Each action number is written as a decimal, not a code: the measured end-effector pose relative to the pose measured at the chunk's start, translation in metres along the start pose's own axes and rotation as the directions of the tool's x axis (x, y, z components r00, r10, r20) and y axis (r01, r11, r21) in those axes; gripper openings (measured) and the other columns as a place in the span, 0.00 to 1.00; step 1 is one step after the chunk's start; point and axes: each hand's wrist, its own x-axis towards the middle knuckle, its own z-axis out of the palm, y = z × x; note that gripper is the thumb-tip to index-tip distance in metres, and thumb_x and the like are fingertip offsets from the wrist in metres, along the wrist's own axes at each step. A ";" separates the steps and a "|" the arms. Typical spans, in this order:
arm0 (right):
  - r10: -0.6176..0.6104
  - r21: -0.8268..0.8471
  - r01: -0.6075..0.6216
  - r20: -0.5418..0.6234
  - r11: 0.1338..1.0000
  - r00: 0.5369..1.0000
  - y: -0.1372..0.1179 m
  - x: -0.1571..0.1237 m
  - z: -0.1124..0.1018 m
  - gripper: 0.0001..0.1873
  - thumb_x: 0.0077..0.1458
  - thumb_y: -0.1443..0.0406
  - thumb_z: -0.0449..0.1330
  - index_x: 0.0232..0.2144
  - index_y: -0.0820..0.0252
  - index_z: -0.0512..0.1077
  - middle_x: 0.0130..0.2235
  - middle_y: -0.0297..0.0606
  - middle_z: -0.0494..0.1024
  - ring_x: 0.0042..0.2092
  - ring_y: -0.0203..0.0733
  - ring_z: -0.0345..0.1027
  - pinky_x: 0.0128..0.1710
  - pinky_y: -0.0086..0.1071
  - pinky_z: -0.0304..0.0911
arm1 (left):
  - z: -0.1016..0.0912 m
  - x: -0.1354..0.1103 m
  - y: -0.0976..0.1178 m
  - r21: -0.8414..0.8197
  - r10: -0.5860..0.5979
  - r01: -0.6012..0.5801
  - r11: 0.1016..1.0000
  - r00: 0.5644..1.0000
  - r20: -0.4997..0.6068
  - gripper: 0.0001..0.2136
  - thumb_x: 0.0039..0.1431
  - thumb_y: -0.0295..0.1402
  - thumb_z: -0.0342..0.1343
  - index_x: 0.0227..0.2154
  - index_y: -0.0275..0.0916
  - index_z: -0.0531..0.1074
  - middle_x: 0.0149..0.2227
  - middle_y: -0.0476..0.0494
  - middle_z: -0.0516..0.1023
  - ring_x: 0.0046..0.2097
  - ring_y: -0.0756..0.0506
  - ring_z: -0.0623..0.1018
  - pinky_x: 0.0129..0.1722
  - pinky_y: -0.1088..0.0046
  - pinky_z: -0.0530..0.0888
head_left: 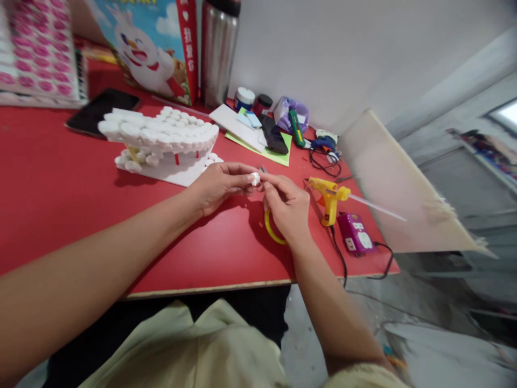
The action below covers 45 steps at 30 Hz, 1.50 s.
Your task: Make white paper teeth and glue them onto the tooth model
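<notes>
The left hand (220, 186) pinches a small white piece (255, 179) between thumb and fingertips, just above the red desk (194, 231) near its front edge. The right hand (287, 202) meets it from the other side, index finger reaching to the piece and thumb bent; whether it grips anything cannot be told. A yellow ring handle (274, 231) shows beneath the right hand, partly hidden by it. Left of the hands stands a white model (161, 132) with a curved top of overlapping rounded pieces, raised over a flat white base (169, 171). To the right, a yellow glue gun (329, 199) with a clear stick in its back sits beside a purple power socket (356, 234). Farther back, a green cutter (296, 128) lies near a purple container (285, 110), and a metal bottle (219, 56) stands upright near the wall, beside a picture-covered box (151, 48). A dark phone (100, 110) lies behind the model's left end.
</notes>
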 end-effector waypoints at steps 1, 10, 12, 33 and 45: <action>0.007 0.001 -0.007 0.000 1.000 1.000 0.000 0.000 0.000 0.13 0.64 0.68 0.58 0.44 0.54 0.83 0.35 0.35 0.80 0.26 0.33 0.68 0.28 0.31 0.65 | -0.001 0.000 0.000 0.005 0.001 -0.002 1.000 1.000 0.003 0.16 0.40 0.35 0.79 0.32 0.34 0.84 0.31 0.42 0.84 0.32 0.50 0.80 0.40 0.70 0.77; 0.007 -0.065 -0.007 -0.003 0.998 1.000 0.001 0.001 -0.001 0.12 0.62 0.70 0.57 0.38 0.56 0.81 0.34 0.35 0.81 0.28 0.34 0.69 0.29 0.30 0.63 | -0.003 0.001 -0.002 0.066 -0.030 0.029 0.997 1.000 0.011 0.16 0.38 0.36 0.80 0.30 0.35 0.84 0.30 0.44 0.84 0.28 0.52 0.78 0.32 0.75 0.76; -0.008 -0.092 0.007 -0.003 0.996 1.000 0.001 0.001 -0.002 0.12 0.61 0.70 0.57 0.37 0.56 0.81 0.34 0.35 0.80 0.28 0.34 0.68 0.29 0.30 0.63 | -0.003 0.001 -0.002 0.079 -0.044 0.043 0.996 0.999 0.016 0.16 0.38 0.36 0.80 0.30 0.36 0.84 0.29 0.45 0.84 0.28 0.52 0.78 0.31 0.75 0.76; 0.119 0.060 -0.116 -0.048 0.991 0.992 -0.003 -0.001 0.002 0.03 0.60 0.65 0.62 0.37 0.57 0.76 0.29 0.30 0.79 0.22 0.30 0.63 0.22 0.28 0.59 | 0.000 -0.002 0.001 0.051 0.047 -0.053 0.997 0.994 0.103 0.14 0.46 0.31 0.75 0.33 0.35 0.78 0.30 0.48 0.81 0.27 0.51 0.79 0.32 0.73 0.79; 0.149 0.052 -0.147 -0.048 0.988 0.988 -0.003 -0.001 0.001 0.04 0.60 0.62 0.64 0.35 0.56 0.75 0.22 0.27 0.73 0.20 0.31 0.61 0.21 0.28 0.57 | -0.001 -0.001 -0.001 0.260 0.191 -0.240 0.935 0.961 0.200 0.15 0.51 0.39 0.73 0.34 0.37 0.76 0.30 0.49 0.79 0.31 0.49 0.80 0.36 0.72 0.78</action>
